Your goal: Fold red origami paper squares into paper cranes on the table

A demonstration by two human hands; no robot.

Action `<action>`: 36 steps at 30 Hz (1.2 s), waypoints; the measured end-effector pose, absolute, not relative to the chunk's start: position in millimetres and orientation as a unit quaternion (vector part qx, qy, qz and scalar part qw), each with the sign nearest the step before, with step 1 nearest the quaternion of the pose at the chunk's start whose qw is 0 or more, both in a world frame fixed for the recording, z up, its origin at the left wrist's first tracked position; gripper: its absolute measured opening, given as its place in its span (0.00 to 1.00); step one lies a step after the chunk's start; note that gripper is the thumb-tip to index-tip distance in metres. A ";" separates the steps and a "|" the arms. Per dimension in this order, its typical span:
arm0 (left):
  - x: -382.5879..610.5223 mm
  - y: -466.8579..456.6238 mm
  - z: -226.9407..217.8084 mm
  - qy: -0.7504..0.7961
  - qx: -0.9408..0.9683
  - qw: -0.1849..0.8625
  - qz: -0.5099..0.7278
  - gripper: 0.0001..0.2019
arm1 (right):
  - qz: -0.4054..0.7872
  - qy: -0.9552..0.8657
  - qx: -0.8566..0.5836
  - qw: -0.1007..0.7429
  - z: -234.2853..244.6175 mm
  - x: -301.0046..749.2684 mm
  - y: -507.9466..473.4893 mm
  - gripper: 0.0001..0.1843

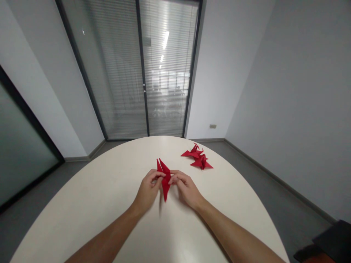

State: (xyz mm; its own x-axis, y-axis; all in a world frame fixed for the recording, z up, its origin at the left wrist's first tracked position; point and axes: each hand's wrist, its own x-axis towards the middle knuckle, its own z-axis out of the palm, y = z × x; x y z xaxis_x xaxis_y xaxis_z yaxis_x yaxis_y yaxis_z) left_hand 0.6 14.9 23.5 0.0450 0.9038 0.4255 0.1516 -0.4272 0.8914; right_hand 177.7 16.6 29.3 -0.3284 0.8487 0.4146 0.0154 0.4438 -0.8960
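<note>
Both hands pinch one piece of folded red paper [166, 179] above the table. It is long and narrow, with two thin points at the far end and one wider point toward me. My left hand [150, 186] grips its left edge between thumb and fingers. On the opposite edge, my right hand [185, 186] has its thumb and fingertips closed on the paper. Parts of the folds are hidden behind the fingers. To the right and farther off, folded red paper cranes [202, 162] sit close together on the table.
A round cream table [109, 204] lies under my arms, its curved edge all around. Beyond it stand glass panels with blinds [123, 91] and pale walls [301, 91]. A dark object [331, 241], perhaps a chair, shows at the lower right.
</note>
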 end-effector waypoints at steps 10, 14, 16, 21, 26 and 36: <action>2.8 14.2 17.6 0.407 0.585 0.435 0.551 0.15 | 0.492 -0.637 -0.308 0.507 21.5 171.0 15.4 0.22; 2.7 13.7 17.2 0.406 0.585 0.434 0.552 0.17 | 0.423 -0.665 -0.343 0.511 23.6 174.2 17.0 0.17; 2.5 13.3 17.0 0.403 0.589 0.430 0.552 0.19 | 0.398 -0.678 -0.347 0.511 25.4 175.6 17.4 0.12; 2.6 12.0 15.8 0.400 0.593 0.431 0.551 0.23 | 0.346 -0.719 -0.337 0.499 29.8 177.1 16.1 0.08; 2.4 12.5 14.5 0.400 0.599 0.423 0.550 0.23 | 0.292 -0.762 -0.324 0.479 34.3 178.3 13.1 0.16; -0.1 9.2 19.3 0.421 0.659 0.299 0.546 0.11 | 0.265 -0.784 -0.330 0.455 37.7 178.8 9.2 0.25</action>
